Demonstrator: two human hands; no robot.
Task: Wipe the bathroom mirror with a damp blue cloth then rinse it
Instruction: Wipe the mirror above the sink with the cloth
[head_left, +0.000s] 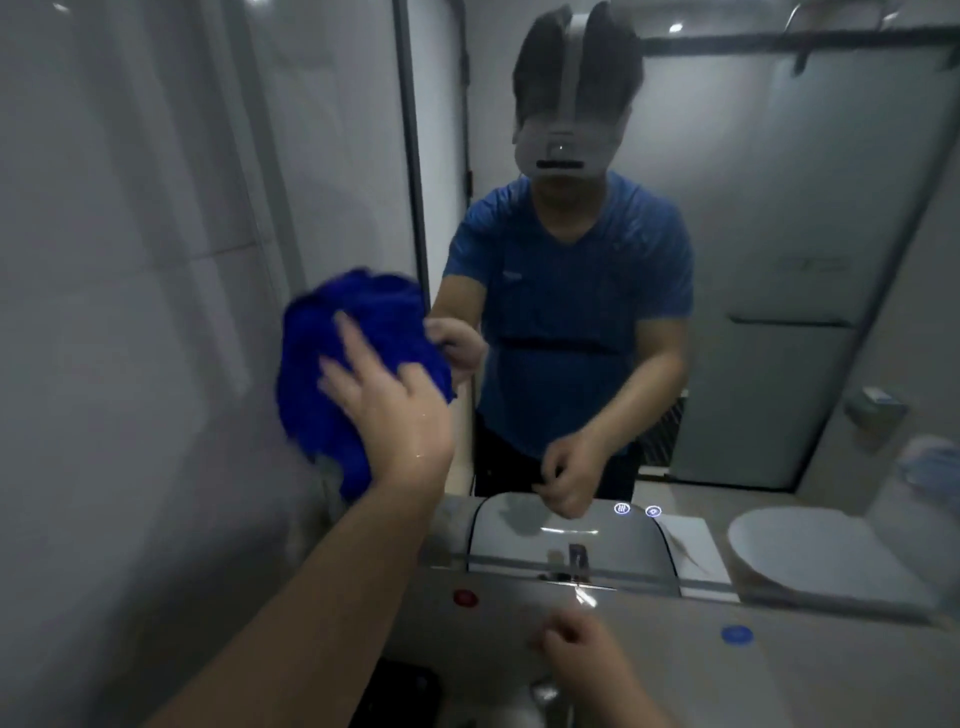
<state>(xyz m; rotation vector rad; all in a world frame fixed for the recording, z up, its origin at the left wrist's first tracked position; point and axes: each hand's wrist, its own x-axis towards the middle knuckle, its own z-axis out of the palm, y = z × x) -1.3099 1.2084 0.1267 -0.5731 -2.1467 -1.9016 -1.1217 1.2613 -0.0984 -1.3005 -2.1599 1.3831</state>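
A bunched blue cloth lies flat against the lower left part of the bathroom mirror. My left hand presses on the cloth with straight, spread fingers, and the arm reaches up from the lower left. My right hand hangs low over the sink area with its fingers loosely curled and nothing in it. The glass reflects a person in a blue shirt with both hands in the same poses.
Below the mirror a pale ledge carries a red dot and a blue dot. A chrome tap shows at the bottom edge. Two lit touch icons glow on the glass. A tiled wall stands at left.
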